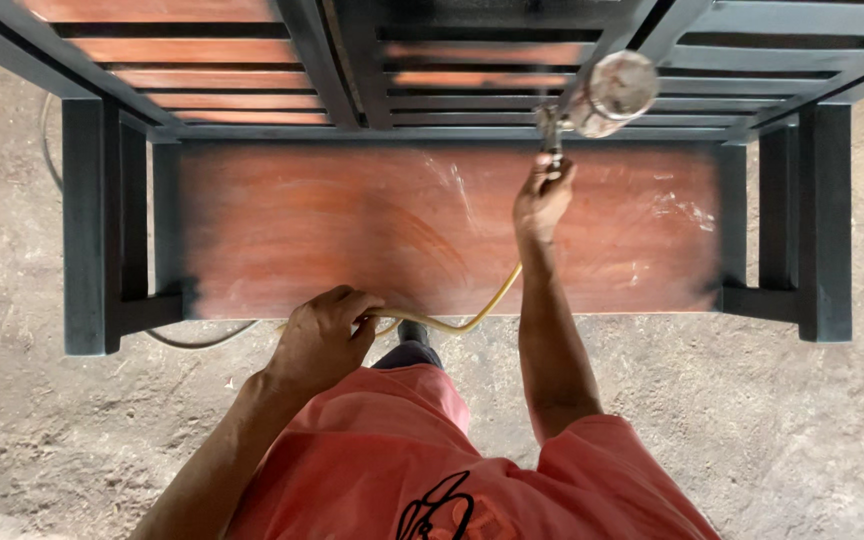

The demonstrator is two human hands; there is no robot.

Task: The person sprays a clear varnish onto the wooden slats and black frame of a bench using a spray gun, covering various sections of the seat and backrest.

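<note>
Pink shirt (402,450) below, my hands spraying a wooden bench (352,230).
Left hand (322,335) fisted around the yellow hose (472,320), keeping it clear; right hand (542,200), at one o'clock, clenches the spray gun (592,100).

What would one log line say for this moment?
right hand: holds spray gun | left hand: holds yellow hose | wooden bench: seat reddish, frame dark

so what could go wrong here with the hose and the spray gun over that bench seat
The yellow hose runs from the left hand across the seat's front edge to the right hand; it could drag over the reddish seat and smear any wet coating. The spray gun sits close to the dark slats, so spray may build up unevenly there.
</note>
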